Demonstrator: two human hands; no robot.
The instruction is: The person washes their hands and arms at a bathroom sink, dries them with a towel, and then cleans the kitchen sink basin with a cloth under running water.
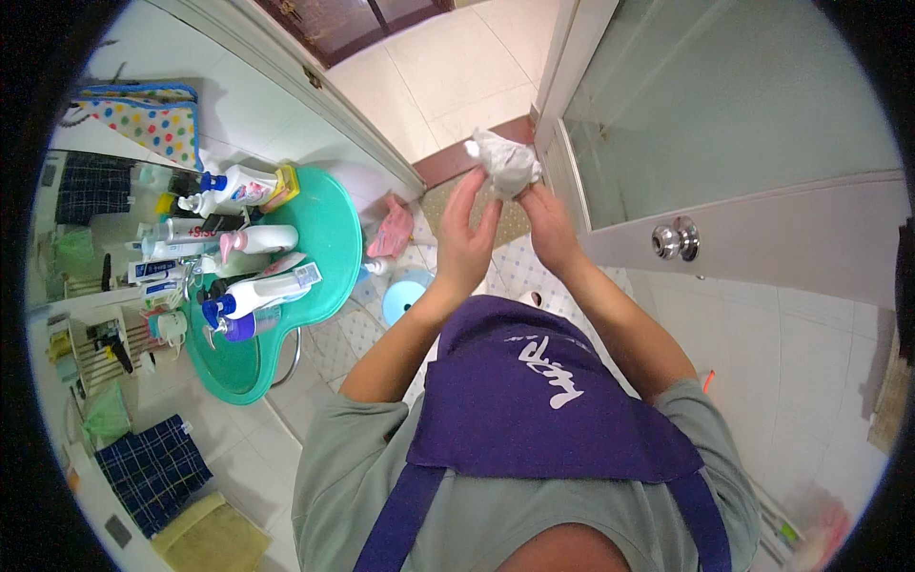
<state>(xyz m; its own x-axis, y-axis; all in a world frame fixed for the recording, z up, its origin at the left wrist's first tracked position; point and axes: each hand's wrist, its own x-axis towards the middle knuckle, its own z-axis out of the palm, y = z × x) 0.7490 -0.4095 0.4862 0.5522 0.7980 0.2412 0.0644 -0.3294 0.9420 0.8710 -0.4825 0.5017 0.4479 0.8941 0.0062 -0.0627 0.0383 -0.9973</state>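
A crumpled white cloth or wad of paper (506, 166) is bunched up in front of me, above the doorway threshold. The fingertips of my left hand (466, 239) press on its near left side, with the thumb set apart from the fingers. On the right, my right hand (549, 230) grips its lower edge. The underside of the bundle is hidden, and its exact material is unclear. Beneath both hands lies a beige mat (457, 201) on the patterned tile floor.
At left, a green washbasin counter (336, 214) carries several pump bottles, including a white one (268, 239). A pink plastic bag (393, 229) and a blue stool or basin (404, 297) stand on the floor. The door (722, 107) with a round metal knob (674, 239) stands at right.
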